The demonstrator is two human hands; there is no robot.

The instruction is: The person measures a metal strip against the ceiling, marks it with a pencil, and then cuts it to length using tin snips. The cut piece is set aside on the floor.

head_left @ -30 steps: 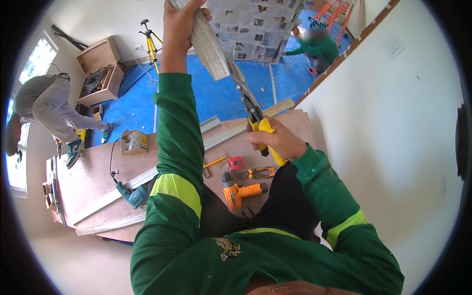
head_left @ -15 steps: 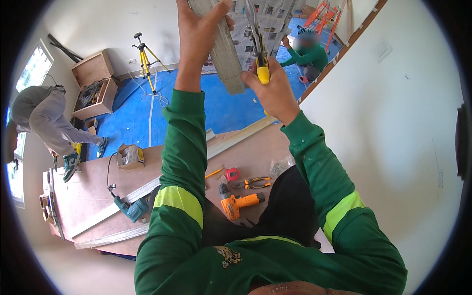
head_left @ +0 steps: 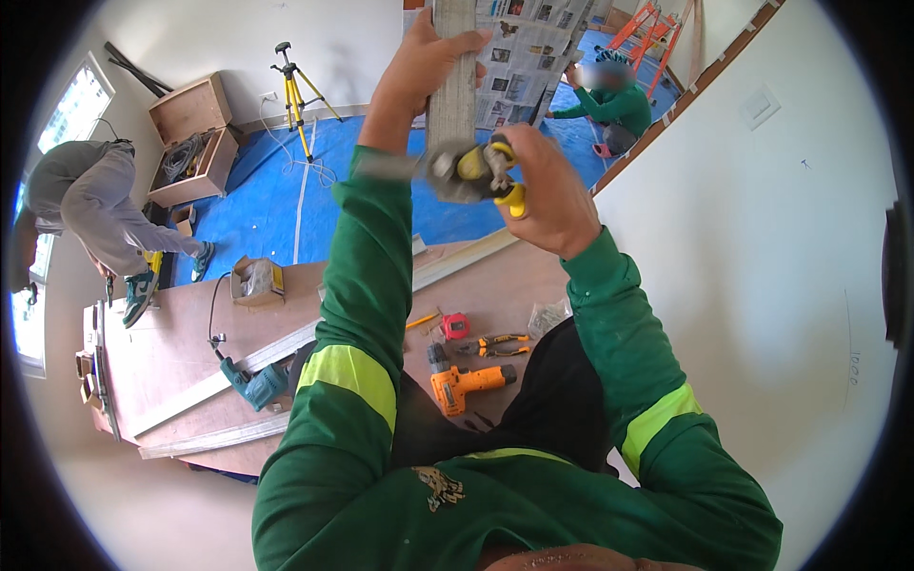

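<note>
My left hand point(head_left: 419, 71) is closed round a grey metal channel point(head_left: 449, 114), held up in front of me with its lower end downward. In my right hand point(head_left: 555, 195) are yellow-handled tin snips point(head_left: 468, 171), blurred by motion. Their jaws point left and overlap the channel's lower end in the view; I cannot tell whether they touch it. Below my arms, on the brown board point(head_left: 514, 271), lie an orange cordless drill point(head_left: 466, 383), pliers point(head_left: 495, 345), a red tape measure point(head_left: 455, 325), a pencil point(head_left: 423, 321) and a clear bag of small parts point(head_left: 546, 318).
Long metal channels point(head_left: 214, 440) and a teal corded power tool point(head_left: 255, 383) lie left, near a small carton point(head_left: 257, 284). Beyond are blue floor sheeting point(head_left: 267, 228), a yellow tripod point(head_left: 300, 100) and an open wooden chest point(head_left: 195, 162). One person point(head_left: 105, 195) bends at left; another point(head_left: 614, 100) crouches ahead.
The snips have swung from pointing upward to pointing left across the channel. My left hand and the channel have shifted right, and the channel stands more upright.
</note>
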